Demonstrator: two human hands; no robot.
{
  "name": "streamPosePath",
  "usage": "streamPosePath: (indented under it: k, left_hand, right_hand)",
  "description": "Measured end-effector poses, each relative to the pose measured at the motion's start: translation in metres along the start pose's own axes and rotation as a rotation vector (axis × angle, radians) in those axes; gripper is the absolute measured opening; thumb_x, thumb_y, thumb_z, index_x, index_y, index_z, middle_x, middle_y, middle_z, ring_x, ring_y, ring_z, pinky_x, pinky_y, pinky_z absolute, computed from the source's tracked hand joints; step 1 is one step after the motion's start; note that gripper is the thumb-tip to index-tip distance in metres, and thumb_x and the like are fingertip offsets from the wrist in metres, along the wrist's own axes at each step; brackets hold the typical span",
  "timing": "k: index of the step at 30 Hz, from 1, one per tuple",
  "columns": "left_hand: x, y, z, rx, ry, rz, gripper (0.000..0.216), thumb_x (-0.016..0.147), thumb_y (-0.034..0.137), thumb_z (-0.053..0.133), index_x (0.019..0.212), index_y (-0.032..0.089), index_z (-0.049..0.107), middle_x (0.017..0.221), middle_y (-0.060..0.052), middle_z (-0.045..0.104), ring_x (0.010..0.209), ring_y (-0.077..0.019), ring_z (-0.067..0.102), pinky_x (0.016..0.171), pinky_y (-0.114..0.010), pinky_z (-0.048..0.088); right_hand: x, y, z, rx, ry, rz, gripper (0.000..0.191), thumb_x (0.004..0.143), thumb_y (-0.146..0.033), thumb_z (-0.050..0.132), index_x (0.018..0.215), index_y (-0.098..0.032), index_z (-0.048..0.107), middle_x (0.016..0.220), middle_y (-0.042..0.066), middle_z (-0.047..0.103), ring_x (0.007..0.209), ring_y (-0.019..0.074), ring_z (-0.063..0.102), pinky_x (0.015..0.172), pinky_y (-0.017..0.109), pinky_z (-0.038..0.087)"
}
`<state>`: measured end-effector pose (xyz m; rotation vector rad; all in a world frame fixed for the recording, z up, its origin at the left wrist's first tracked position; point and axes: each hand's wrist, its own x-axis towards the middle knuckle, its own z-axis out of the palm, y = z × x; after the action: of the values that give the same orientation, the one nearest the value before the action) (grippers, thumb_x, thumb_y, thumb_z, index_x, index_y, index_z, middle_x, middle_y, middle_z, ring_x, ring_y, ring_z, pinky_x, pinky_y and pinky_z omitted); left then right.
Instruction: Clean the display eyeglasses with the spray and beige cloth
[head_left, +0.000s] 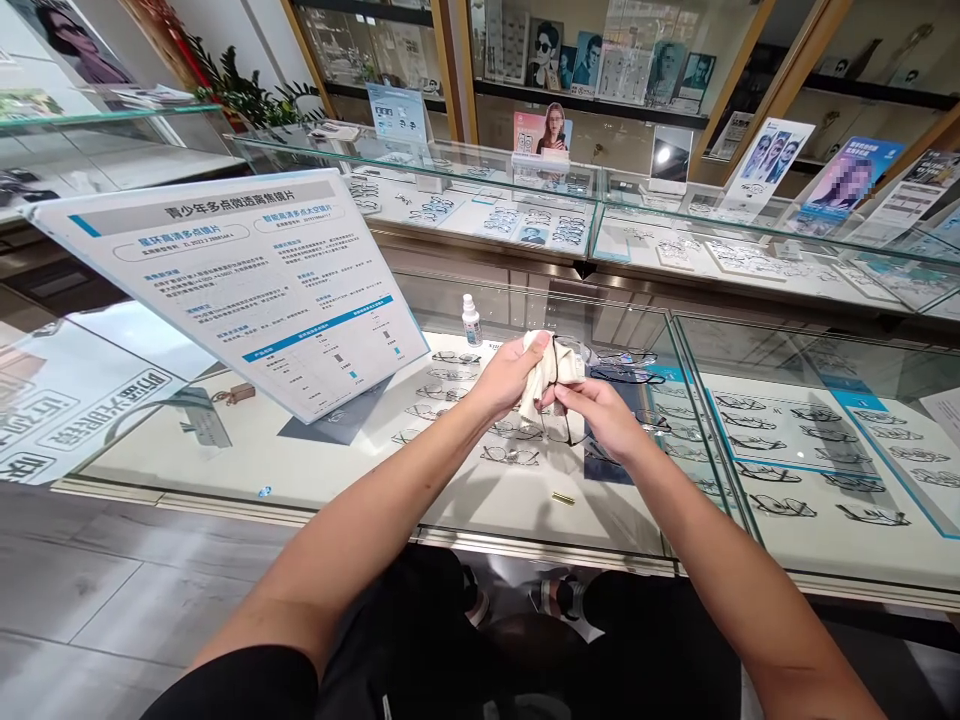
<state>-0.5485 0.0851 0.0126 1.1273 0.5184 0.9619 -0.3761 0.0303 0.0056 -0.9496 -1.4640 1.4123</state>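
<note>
Above the glass counter, my left hand [511, 374] is closed on a cream cleaning cloth [541, 378], which is bunched around part of a pair of dark-framed eyeglasses [556, 362]. My right hand [600, 412] pinches the lower part of the same eyeglasses, close below the cloth. One thin dark temple hangs down between the hands. Much of the frame and the lenses is hidden by cloth and fingers. Just beyond my left hand, a small white spray bottle [471, 322] stands upright on the glass.
A large printed sign [247, 290] leans at the left. Beneath the glass counter top [465, 510] lie rows of eyeglasses [510, 456]. A small gold-coloured piece [562, 498] is near the front edge. Further display cases [480, 215] with small posters stand across the back.
</note>
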Motion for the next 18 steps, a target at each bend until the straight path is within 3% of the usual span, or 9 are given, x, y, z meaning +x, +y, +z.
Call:
streamPosePath:
  k: [4,9,11,13,18]
  left_hand:
    - [0.006,0.002,-0.009,-0.075,0.015,-0.042,0.059,0.083,0.071,0.084,0.087,0.015,0.068,0.06,-0.005,0.069,0.049,-0.0187,0.065,0.049,-0.029,0.055]
    - [0.015,0.01,-0.024,-0.185,0.211,-0.056,0.034,0.102,0.044,0.074,0.098,0.01,0.072,0.074,-0.008,0.075,0.066,-0.0182,0.073,0.071,-0.03,0.062]
    - [0.017,0.016,-0.034,-0.172,0.233,-0.124,0.032,0.104,0.041,0.072,0.097,0.01,0.073,0.073,-0.008,0.075,0.065,-0.0175,0.071,0.071,-0.03,0.062]
    - [0.016,0.023,-0.045,-0.097,0.19,-0.236,0.038,0.099,0.047,0.077,0.093,0.01,0.074,0.069,-0.007,0.072,0.058,-0.017,0.067,0.062,-0.03,0.06]
    - [0.007,0.035,-0.066,0.181,0.071,-0.431,0.054,0.073,0.061,0.096,0.079,0.013,0.075,0.068,-0.007,0.069,0.054,-0.0151,0.062,0.049,-0.026,0.053]
  right_hand:
    - [0.002,0.001,-0.008,0.007,0.044,-0.023,0.036,0.095,-0.058,0.074,0.092,-0.023,0.083,0.098,0.006,0.078,0.09,0.0209,0.062,0.09,0.035,0.047]
    - [-0.002,-0.011,-0.024,-0.019,0.066,-0.079,0.034,0.101,-0.057,0.069,0.095,-0.024,0.079,0.103,0.005,0.078,0.094,0.0223,0.064,0.092,0.036,0.048]
    - [-0.006,-0.02,-0.029,-0.119,0.082,-0.161,0.033,0.105,-0.054,0.064,0.096,-0.025,0.077,0.106,0.005,0.078,0.099,0.0237,0.065,0.095,0.038,0.047]
    - [-0.01,-0.028,-0.033,-0.34,0.106,-0.281,0.033,0.11,-0.05,0.057,0.098,-0.025,0.075,0.109,0.007,0.077,0.105,0.0257,0.065,0.099,0.041,0.046]
    - [-0.016,-0.034,-0.028,-1.138,0.107,-0.491,0.027,0.114,-0.028,0.047,0.109,-0.023,0.073,0.122,0.008,0.08,0.11,0.0294,0.059,0.097,0.046,0.041]
